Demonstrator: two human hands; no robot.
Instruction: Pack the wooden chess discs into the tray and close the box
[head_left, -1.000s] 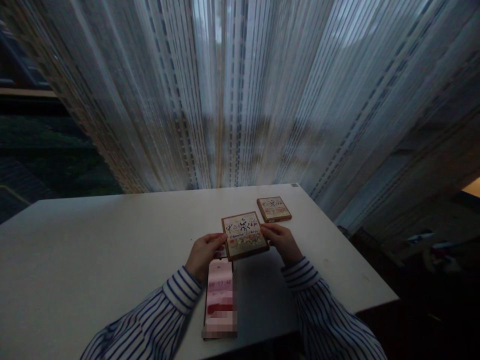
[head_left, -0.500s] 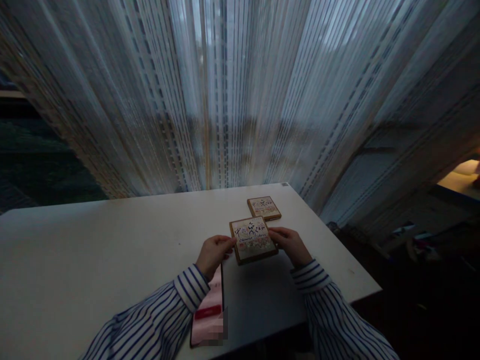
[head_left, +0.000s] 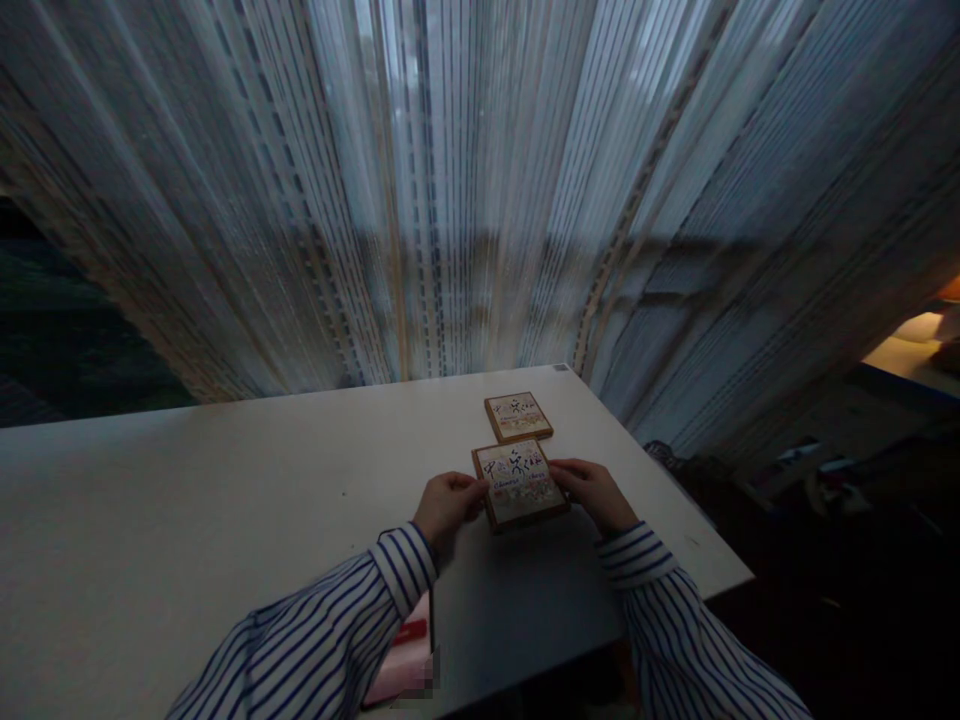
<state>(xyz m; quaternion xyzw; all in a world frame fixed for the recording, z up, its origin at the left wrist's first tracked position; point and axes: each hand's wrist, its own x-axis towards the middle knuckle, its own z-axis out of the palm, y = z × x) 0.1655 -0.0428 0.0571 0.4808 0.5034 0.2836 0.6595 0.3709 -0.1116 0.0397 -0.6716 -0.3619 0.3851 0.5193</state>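
Observation:
I hold a flat square box [head_left: 518, 484] with a brown rim and a printed Chinese chess lid between both hands, low over the white table [head_left: 225, 500]. My left hand [head_left: 448, 503] grips its left edge with curled fingers. On the right edge my right hand [head_left: 592, 492] pinches the box. A second, matching box [head_left: 517, 416] lies flat on the table just beyond the held one. Both sleeves are white with blue stripes.
A phone with a pink screen [head_left: 401, 668] lies at the table's near edge, mostly hidden under my left forearm. Sheer striped curtains [head_left: 480, 200] hang behind the table. The table's right edge drops to a dark floor with clutter [head_left: 825, 490].
The held box has moved slightly right and lower toward the table, tilting flatter. The view has shifted, so the phone has slid under my left sleeve.

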